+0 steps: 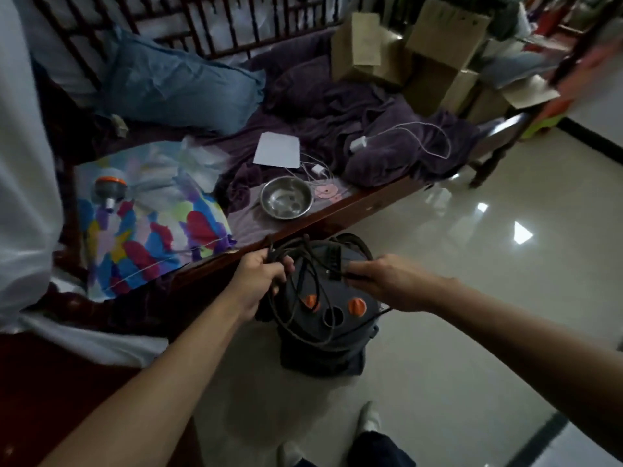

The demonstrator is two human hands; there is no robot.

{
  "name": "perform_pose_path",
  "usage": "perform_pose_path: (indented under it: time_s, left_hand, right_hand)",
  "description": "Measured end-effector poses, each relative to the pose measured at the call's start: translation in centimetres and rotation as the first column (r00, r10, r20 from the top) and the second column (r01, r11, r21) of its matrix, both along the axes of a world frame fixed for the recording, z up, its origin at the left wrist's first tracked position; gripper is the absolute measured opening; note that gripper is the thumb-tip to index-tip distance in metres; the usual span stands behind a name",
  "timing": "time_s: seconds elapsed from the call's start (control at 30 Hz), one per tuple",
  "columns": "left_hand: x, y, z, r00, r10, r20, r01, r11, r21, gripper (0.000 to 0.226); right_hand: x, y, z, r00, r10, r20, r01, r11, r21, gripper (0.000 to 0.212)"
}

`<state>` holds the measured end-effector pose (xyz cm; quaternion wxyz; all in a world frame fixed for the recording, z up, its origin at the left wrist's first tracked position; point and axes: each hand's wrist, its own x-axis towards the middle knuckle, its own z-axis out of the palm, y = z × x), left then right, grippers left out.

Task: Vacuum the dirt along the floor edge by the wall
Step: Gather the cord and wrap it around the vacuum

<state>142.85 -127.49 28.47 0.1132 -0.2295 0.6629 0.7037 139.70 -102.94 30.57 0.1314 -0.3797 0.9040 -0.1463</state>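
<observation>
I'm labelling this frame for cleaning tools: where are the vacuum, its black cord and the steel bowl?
vacuum (337,355), head view, lower side of its body.
black cord (286,253), head view, loops over the vacuum's top.
steel bowl (286,200), head view, its bare inner floor.

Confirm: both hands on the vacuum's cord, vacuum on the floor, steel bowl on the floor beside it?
No. Head view: the steel bowl sits on the bed, not the floor. The left hand and right hand do hold the cord; the vacuum is on the floor.
</observation>
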Motion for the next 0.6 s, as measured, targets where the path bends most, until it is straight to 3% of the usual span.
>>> perform_pose_path:
  time_s: [0.1, 0.2, 0.3, 0.4, 0.53, 0.6]
  left_hand:
    - [-1.4, 1.8, 0.5, 0.999, 0.008, -0.037, -0.008, 1.0, 0.007, 0.026]
    - [-2.4, 4.3, 0.6, 0.973, -0.229, -0.042, 0.228, 0.973, -0.016, 0.028]
    - [-2.5, 6.9, 0.2, 0.842, -0.538, 0.045, 0.539, 0.841, -0.039, 0.03]
    - [-2.6, 8.5, 0.3, 0.741, -0.657, 0.138, 0.672, 0.728, -0.138, 0.022]
    - [-3.0, 9.3, 1.7, 0.745, -0.661, 0.094, 0.667, 0.73, -0.153, 0.019]
    - [-3.2, 9.4, 2.2, 0.777, -0.628, 0.03, 0.628, 0.774, -0.081, 0.019]
  right_hand:
    - [1.1, 2.8, -0.2, 0.999, -0.018, 0.051, 0.012, 0.993, 0.113, 0.024]
    - [1.8, 4.3, -0.1, 0.997, -0.036, 0.075, 0.034, 0.999, 0.027, 0.023]
    - [0.9, 5.7, 0.1, 0.991, -0.093, 0.098, 0.109, 0.98, -0.168, 0.015]
    - [-1.0, 8.3, -1.7, 0.963, -0.262, 0.069, 0.27, 0.942, -0.197, 0.013]
    - [-3.4, 12.8, -6.1, 0.775, -0.627, 0.084, 0.628, 0.778, 0.016, 0.016]
    - [-4.1, 14.1, -8.1, 0.677, -0.678, 0.286, 0.701, 0.713, 0.03, 0.028]
